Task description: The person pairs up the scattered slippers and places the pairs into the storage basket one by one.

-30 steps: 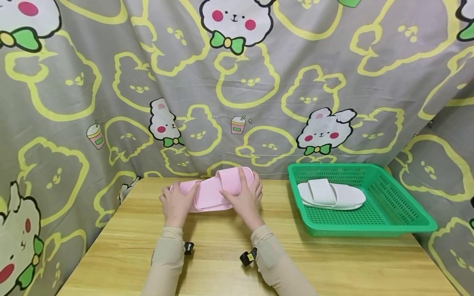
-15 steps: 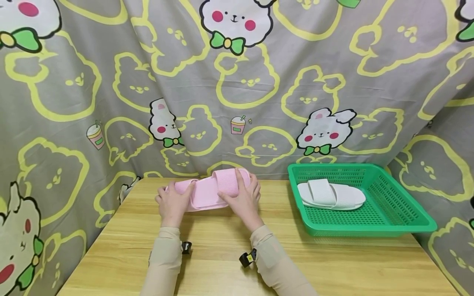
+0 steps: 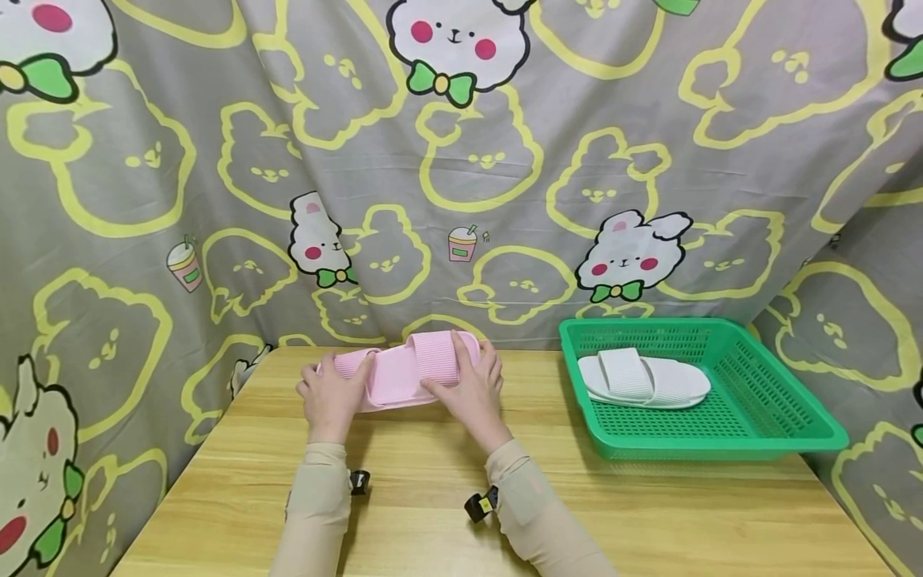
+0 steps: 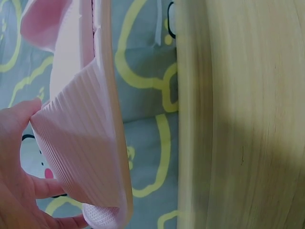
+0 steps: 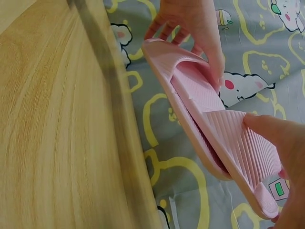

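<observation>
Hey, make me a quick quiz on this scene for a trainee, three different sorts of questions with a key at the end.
1. True or false: only the right hand grips the pink slippers.
2. Fill in the blank: the footwear inside the green basket is ____ in colour.
3. Multiple choice: the tabletop looks A) glass, B) wood-grained, C) tiled.

Key:
1. False; the left hand grips them too.
2. White.
3. B.
</observation>
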